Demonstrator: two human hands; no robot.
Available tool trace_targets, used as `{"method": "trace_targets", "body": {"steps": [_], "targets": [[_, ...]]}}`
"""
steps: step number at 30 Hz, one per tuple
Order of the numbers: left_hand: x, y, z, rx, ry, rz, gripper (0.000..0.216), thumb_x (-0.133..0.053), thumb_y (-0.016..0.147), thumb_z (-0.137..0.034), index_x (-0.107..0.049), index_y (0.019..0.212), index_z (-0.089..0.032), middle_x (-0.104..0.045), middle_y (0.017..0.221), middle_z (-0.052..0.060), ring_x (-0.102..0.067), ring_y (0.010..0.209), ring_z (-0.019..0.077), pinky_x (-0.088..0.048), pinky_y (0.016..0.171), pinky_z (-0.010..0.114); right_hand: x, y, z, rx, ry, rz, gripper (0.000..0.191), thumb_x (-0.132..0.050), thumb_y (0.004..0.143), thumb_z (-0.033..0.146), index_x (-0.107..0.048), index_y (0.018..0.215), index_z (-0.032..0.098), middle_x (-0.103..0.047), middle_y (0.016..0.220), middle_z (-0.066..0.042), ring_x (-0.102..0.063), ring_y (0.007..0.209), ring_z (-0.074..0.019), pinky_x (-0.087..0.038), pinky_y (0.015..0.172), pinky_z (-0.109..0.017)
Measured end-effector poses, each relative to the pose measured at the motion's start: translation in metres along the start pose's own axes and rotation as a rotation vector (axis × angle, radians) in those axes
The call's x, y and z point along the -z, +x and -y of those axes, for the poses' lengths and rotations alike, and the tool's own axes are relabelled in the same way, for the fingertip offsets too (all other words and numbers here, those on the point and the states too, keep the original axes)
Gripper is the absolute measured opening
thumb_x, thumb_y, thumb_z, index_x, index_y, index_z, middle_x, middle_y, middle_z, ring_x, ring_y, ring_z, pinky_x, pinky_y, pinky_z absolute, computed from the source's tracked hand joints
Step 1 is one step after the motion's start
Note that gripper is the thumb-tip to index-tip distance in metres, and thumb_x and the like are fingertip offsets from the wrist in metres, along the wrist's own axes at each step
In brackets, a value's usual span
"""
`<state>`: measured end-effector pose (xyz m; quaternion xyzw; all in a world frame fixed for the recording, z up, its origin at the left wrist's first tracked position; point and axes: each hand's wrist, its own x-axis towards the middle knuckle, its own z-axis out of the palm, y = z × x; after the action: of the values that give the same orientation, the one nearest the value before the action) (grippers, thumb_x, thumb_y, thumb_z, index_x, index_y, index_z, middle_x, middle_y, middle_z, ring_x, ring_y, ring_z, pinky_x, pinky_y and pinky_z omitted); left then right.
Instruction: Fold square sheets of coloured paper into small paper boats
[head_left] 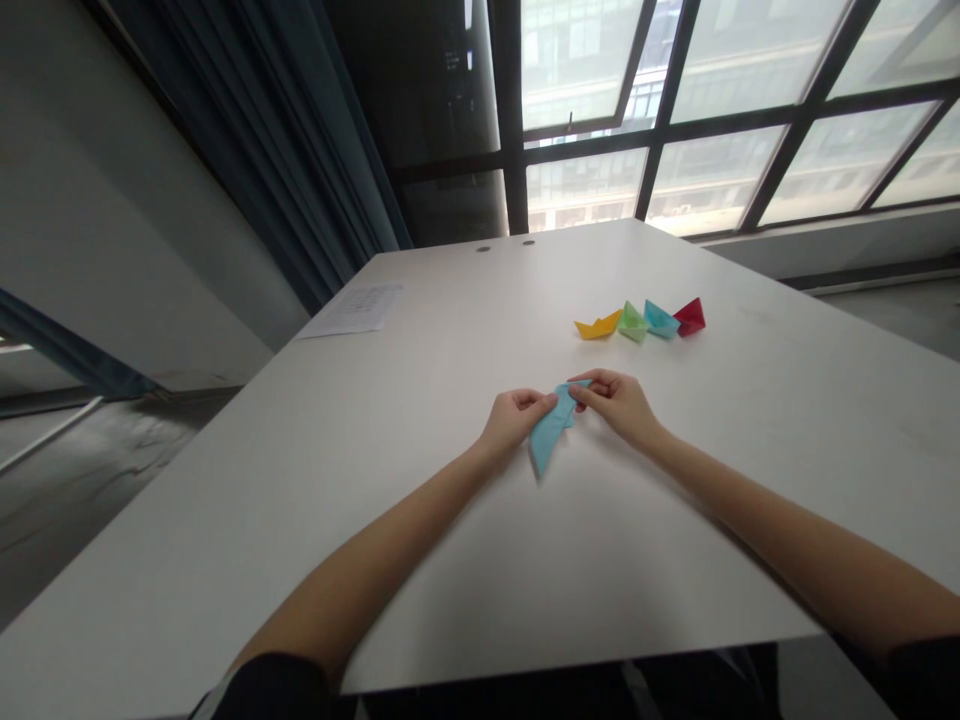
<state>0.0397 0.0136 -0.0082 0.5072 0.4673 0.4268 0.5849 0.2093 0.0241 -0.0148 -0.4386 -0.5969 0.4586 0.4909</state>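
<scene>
A folded piece of light blue paper (pixel 551 432) is held between my two hands, just above or on the white table; which of the two I cannot tell. My left hand (pixel 517 418) pinches its left edge, thumb on top. At its upper right part, my right hand (pixel 611 400) grips the paper between thumb and fingers. One pointed end of the paper hangs toward me, below the left hand. Part of the folds is hidden under the fingers. Beyond my hands stand folded paper boats: yellow (pixel 598 326), green (pixel 633 322), blue (pixel 661 319) and red (pixel 690 317).
The white table (pixel 450 350) stretches away toward the windows (pixel 585 190). A printed sheet of paper (pixel 356 309) lies near its left edge. Two dark round fittings (pixel 483 249) are at the far end. A blue curtain (pixel 277 130) hangs at the left.
</scene>
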Motion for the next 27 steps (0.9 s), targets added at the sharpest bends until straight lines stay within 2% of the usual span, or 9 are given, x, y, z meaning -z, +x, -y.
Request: {"method": "trace_targets", "body": {"steps": [2, 5, 8, 11, 19, 23, 27], "targets": [[0.002, 0.001, 0.001, -0.021, -0.002, 0.005, 0.036, -0.070, 0.058, -0.044, -0.060, 0.066, -0.011, -0.059, 0.056, 0.000, -0.047, 0.048, 0.0069, -0.033, 0.047, 0.019, -0.001, 0.000, 0.001, 0.003, 0.022, 0.017, 0.035, -0.066, 0.066, 0.042, -0.062, 0.086, 0.014, -0.063, 0.058, -0.001, -0.059, 0.054, -0.0130, -0.048, 0.056, -0.026], [0.004, 0.003, 0.004, -0.083, -0.035, -0.063, 0.037, -0.070, 0.058, -0.046, -0.057, 0.065, -0.012, -0.057, 0.054, -0.001, -0.046, 0.046, 0.0064, -0.032, 0.045, 0.018, -0.005, -0.002, 0.004, -0.001, 0.056, 0.004, 0.034, -0.064, 0.067, 0.044, -0.061, 0.084, 0.014, -0.064, 0.060, -0.002, -0.060, 0.057, -0.0133, -0.049, 0.058, -0.026], [0.006, 0.005, 0.006, -0.140, -0.070, -0.150, 0.037, -0.068, 0.060, -0.046, -0.053, 0.064, -0.013, -0.055, 0.053, -0.003, -0.045, 0.045, 0.0057, -0.032, 0.045, 0.018, -0.008, -0.005, 0.005, -0.024, 0.001, 0.038, 0.031, -0.065, 0.066, 0.044, -0.061, 0.075, 0.015, -0.065, 0.064, -0.004, -0.060, 0.059, -0.0136, -0.049, 0.058, -0.026], [0.006, 0.005, 0.006, -0.183, -0.083, -0.177, 0.035, -0.068, 0.061, -0.044, -0.051, 0.062, -0.013, -0.053, 0.051, -0.004, -0.043, 0.044, 0.0050, -0.030, 0.044, 0.017, -0.012, -0.007, 0.004, -0.033, -0.077, 0.084, 0.030, -0.065, 0.065, 0.044, -0.061, 0.073, 0.015, -0.065, 0.066, -0.004, -0.058, 0.057, -0.0129, -0.048, 0.056, -0.025], [0.003, 0.005, 0.005, -0.180, -0.041, -0.173, 0.029, -0.064, 0.067, -0.040, -0.055, 0.066, -0.013, -0.053, 0.055, -0.003, -0.045, 0.048, 0.0061, -0.033, 0.045, 0.018, -0.014, -0.010, 0.003, -0.006, -0.262, 0.083, 0.027, -0.060, 0.069, 0.042, -0.063, 0.071, 0.016, -0.065, 0.063, -0.004, -0.058, 0.055, -0.0140, -0.046, 0.053, -0.024], [0.008, 0.009, 0.005, -0.261, -0.002, -0.098, 0.028, -0.066, 0.065, -0.039, -0.061, 0.074, -0.013, -0.058, 0.063, -0.001, -0.049, 0.056, 0.0078, -0.038, 0.052, 0.019, -0.011, -0.011, 0.004, 0.052, -0.372, 0.101, 0.022, -0.060, 0.069, 0.038, -0.063, 0.069, 0.016, -0.065, 0.062, -0.002, -0.057, 0.055, -0.0133, -0.046, 0.055, -0.025], [0.012, 0.012, 0.005, -0.311, -0.026, -0.093, 0.025, -0.070, 0.061, -0.036, -0.062, 0.067, -0.013, -0.060, 0.062, 0.000, -0.051, 0.058, 0.0087, -0.040, 0.059, 0.021, -0.011, -0.011, 0.007, 0.112, -0.424, 0.080, 0.021, -0.058, 0.070, 0.037, -0.062, 0.069, 0.017, -0.063, 0.061, -0.001, -0.056, 0.056, -0.0124, -0.045, 0.057, -0.024]]}}
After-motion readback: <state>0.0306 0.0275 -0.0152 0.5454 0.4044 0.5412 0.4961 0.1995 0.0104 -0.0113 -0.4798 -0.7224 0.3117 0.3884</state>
